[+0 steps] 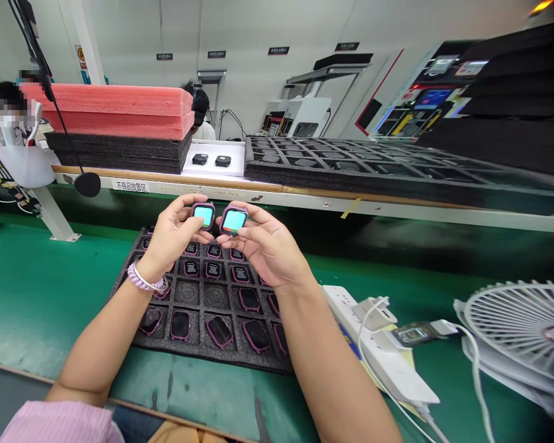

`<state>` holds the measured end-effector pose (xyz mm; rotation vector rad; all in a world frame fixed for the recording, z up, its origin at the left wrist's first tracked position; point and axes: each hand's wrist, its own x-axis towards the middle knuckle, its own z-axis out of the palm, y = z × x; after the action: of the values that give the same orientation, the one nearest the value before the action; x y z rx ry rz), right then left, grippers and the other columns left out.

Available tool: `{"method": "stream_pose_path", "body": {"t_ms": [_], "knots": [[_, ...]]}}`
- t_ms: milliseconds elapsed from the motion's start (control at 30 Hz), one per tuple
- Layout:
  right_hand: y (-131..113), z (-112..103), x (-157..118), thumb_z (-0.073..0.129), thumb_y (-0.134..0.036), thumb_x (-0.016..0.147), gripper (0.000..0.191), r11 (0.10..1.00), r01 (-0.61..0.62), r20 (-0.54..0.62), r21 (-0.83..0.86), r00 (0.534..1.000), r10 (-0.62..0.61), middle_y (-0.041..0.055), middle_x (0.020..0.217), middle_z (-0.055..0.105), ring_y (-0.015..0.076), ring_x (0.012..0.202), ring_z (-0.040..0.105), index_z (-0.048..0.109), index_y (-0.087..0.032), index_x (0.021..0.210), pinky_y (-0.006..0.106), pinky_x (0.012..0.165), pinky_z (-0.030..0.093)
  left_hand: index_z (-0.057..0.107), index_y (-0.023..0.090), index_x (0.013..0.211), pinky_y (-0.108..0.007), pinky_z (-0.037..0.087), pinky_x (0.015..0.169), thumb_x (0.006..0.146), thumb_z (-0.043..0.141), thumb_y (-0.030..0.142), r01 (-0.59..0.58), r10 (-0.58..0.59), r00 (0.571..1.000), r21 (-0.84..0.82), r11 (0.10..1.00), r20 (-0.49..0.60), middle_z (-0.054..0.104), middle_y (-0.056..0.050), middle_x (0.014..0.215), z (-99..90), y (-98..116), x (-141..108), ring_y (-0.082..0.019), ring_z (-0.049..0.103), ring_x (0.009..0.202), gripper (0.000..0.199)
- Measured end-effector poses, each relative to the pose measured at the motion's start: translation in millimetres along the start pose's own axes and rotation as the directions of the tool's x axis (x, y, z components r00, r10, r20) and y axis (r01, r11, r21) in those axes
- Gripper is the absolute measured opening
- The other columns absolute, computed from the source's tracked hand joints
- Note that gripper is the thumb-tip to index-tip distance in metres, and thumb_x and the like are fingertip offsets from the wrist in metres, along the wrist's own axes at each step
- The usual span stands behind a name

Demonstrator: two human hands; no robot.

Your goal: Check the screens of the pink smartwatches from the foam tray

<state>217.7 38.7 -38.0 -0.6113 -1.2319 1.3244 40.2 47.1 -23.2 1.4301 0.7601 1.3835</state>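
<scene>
My left hand (178,231) is closed on a purple-framed smartwatch (204,213) with a lit cyan screen, its thumb on the glass. Just beside it, my right hand (263,240) grips a second purple smartwatch (234,220), also lit cyan with a strip of red along the bottom. Both watches are strapless and held side by side, screens towards me. Below them lies a black foam tray (194,357) divided into square pockets. Most pockets that show hold purple watches, some with white text on dark screens; two middle pockets hold none. My forearms hide parts of the tray.
A white power strip (388,363) with chargers and cables lies right, beside a white fan (526,338). A shelf (305,198) crosses behind, bearing pink foam (120,111), a white box (216,169) with two dark devices, and another foam tray (332,178). Two people are beyond.
</scene>
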Motion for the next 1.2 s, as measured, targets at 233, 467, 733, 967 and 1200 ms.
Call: {"method": "stream_pose_path", "body": {"t_ms": [233, 467, 733, 967, 1200], "knots": [[2.2, -0.6, 2.3, 0.074, -0.017, 0.065, 0.049, 0.999, -0.024, -0.002, 0.034, 1.000, 0.024, 0.0035, 0.098, 0.074, 0.0183, 0.074, 0.072, 0.064, -0.021, 0.112, 0.032, 0.072, 0.060, 0.057, 0.016, 0.127, -0.019, 0.061, 0.065, 0.074, 0.060, 0.013, 0.004, -0.004, 1.000, 0.005, 1.000, -0.015, 0.067, -0.005, 0.100, -4.0, -8.5, 3.8, -0.010, 0.070, 0.066, 0.052], [9.3, -10.4, 10.7, 0.075, -0.013, 0.065, 0.049, 0.992, -0.087, -0.001, 0.093, 0.996, 0.087, 0.0052, 0.100, 0.073, 0.0185, 0.077, 0.071, 0.065, -0.021, 0.112, 0.029, 0.071, 0.060, 0.049, 0.017, 0.138, -0.017, 0.057, 0.065, 0.071, 0.064, 0.008, 0.072, -0.073, 0.997, -0.098, 0.993, -0.007, 0.066, -0.006, 0.106, -7.6, -12.0, 6.5, -0.009, 0.070, 0.070, 0.069], [17.3, -17.7, 19.4, 0.076, -0.016, 0.065, 0.037, 0.977, -0.126, -0.018, 0.170, 0.991, 0.131, 0.0087, 0.100, 0.073, 0.0157, 0.069, 0.064, 0.066, -0.018, 0.100, 0.026, 0.062, 0.056, 0.047, 0.016, 0.137, -0.016, 0.051, 0.056, 0.070, 0.066, 0.010, 0.126, -0.126, 0.992, -0.127, 0.984, 0.007, 0.063, -0.004, 0.100, -10.8, -12.5, 9.0, -0.008, 0.066, 0.064, 0.069], [12.3, -3.6, 9.3, 0.078, -0.017, 0.063, 0.055, 0.998, -0.014, -0.025, 0.068, 1.000, 0.015, 0.0051, 0.101, 0.073, 0.0151, 0.070, 0.066, 0.060, -0.021, 0.115, 0.026, 0.064, 0.052, 0.052, 0.017, 0.128, -0.017, 0.056, 0.060, 0.071, 0.067, 0.014, -0.023, 0.023, 0.999, -0.017, 1.000, 0.027, 0.063, -0.007, 0.110, -5.4, -13.4, 5.4, -0.008, 0.068, 0.065, 0.059], [12.5, -4.2, 9.0, 0.077, -0.017, 0.065, 0.056, 0.999, 0.015, 0.013, 0.042, 1.000, -0.016, 0.0055, 0.104, 0.072, 0.0164, 0.074, 0.068, 0.058, -0.022, 0.118, 0.028, 0.068, 0.053, 0.052, 0.018, 0.124, -0.017, 0.057, 0.061, 0.070, 0.067, 0.014, -0.050, 0.050, 0.999, 0.005, 0.999, 0.021, 0.063, -0.005, 0.106, -5.3, -14.4, 5.1, -0.009, 0.068, 0.066, 0.056]]}}
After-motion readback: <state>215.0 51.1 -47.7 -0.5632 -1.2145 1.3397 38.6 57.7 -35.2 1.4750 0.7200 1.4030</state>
